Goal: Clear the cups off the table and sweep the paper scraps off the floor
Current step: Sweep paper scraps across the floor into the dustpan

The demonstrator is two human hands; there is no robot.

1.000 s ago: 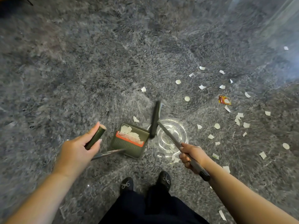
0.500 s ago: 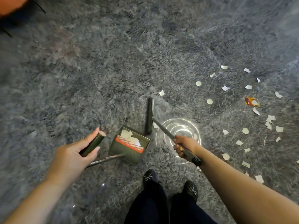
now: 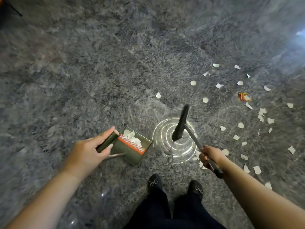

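Right of the dustpan (image 3: pixel 134 147), my right hand (image 3: pixel 210 155) grips the broom (image 3: pixel 180 123); my left hand (image 3: pixel 89 154) grips the pan's handle. Paper scraps (image 3: pixel 262 114) lie further right; I'd sweep them in short, low strokes toward the pan's mouth.

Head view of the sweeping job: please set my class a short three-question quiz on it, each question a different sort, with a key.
1. True or false: the dustpan already holds paper scraps.
2. Multiple choice: the right hand grips A) a cup, B) the broom handle, C) nothing.
3. Short answer: on which side of the broom head do most loose paper scraps lie, the person's left or right?

Key
1. True: white scraps lie in it behind the orange comb.
2. B. The left hand holds the dustpan handle.
3. Right; a red wrapper lies among them.
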